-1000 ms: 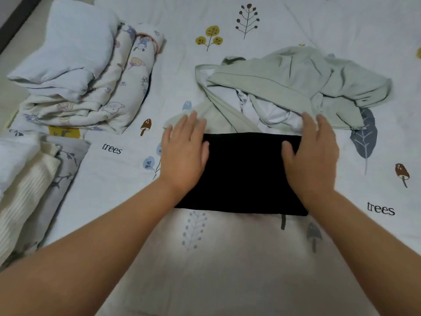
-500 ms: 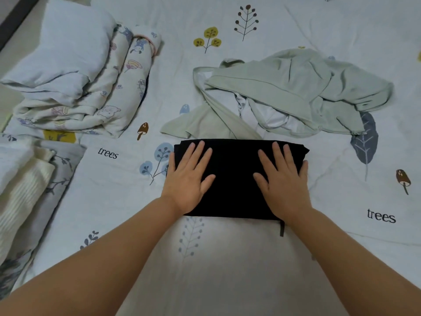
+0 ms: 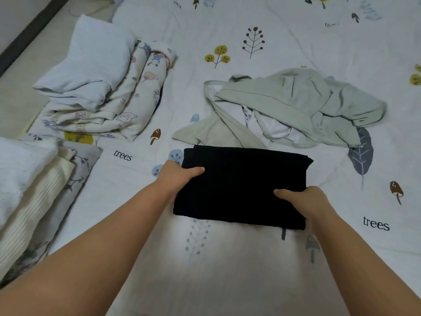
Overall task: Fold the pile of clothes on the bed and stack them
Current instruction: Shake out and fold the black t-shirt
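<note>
Folded black garment lying crosswise on bed, left hand and right hand grip its short ends

A black garment, folded into a flat rectangle, lies on the bed just in front of a crumpled pale green garment, with folded clothes stacked at far left.

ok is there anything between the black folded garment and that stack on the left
Nothing visible. Both hands, left and right, grip the black folded garment; only bare printed bedsheet lies between it and the folded stack.
</note>
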`<control>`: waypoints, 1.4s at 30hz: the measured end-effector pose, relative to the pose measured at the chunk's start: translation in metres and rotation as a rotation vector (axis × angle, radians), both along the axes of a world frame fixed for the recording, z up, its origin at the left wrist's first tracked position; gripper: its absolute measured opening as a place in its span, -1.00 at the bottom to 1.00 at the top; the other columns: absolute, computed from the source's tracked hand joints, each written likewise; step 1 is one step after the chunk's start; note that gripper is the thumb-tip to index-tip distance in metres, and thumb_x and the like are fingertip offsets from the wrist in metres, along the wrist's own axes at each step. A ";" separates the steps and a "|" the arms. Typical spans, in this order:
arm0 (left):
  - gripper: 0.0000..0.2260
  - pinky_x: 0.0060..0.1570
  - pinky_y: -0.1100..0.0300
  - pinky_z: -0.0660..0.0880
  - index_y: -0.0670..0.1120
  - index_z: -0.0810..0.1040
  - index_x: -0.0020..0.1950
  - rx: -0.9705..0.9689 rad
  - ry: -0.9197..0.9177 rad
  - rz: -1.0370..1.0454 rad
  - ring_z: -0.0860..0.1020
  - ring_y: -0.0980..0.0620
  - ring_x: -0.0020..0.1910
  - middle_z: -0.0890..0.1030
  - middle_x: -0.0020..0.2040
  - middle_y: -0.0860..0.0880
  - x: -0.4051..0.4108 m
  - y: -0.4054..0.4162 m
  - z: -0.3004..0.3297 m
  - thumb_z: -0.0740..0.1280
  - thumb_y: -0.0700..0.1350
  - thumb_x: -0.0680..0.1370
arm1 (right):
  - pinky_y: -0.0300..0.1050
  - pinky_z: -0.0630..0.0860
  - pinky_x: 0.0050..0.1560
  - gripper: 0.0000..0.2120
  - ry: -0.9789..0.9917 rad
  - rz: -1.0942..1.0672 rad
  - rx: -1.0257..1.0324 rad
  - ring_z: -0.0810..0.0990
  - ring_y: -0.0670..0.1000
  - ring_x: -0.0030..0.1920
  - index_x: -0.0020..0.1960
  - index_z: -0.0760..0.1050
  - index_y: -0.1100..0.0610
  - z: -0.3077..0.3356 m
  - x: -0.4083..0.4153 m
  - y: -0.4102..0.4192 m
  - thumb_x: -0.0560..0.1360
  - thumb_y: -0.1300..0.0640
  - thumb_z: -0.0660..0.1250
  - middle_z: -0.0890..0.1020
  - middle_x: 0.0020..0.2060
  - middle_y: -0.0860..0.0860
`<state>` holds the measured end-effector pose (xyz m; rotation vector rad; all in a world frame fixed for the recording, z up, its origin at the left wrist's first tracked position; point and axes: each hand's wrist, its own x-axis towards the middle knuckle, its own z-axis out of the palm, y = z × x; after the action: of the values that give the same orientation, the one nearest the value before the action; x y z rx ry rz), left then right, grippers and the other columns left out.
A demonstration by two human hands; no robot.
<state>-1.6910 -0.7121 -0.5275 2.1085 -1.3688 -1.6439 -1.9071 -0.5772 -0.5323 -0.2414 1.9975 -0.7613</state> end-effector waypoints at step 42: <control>-0.79 -0.16 0.11 0.51 -0.06 0.56 0.06 -0.378 0.474 0.808 0.65 -0.06 -0.08 0.70 -0.09 -0.04 0.297 0.069 0.248 0.28 -0.29 0.51 | -0.18 0.53 -0.24 -0.76 -0.322 0.875 -0.461 0.66 0.01 -0.14 -0.01 0.57 0.04 0.248 0.267 -0.177 0.46 0.31 0.24 0.70 -0.14 0.00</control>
<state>-1.3942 -0.6426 -0.2799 1.5767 -0.5071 -1.2758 -1.6401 -0.7540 -0.2843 -1.1011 1.1971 -0.6068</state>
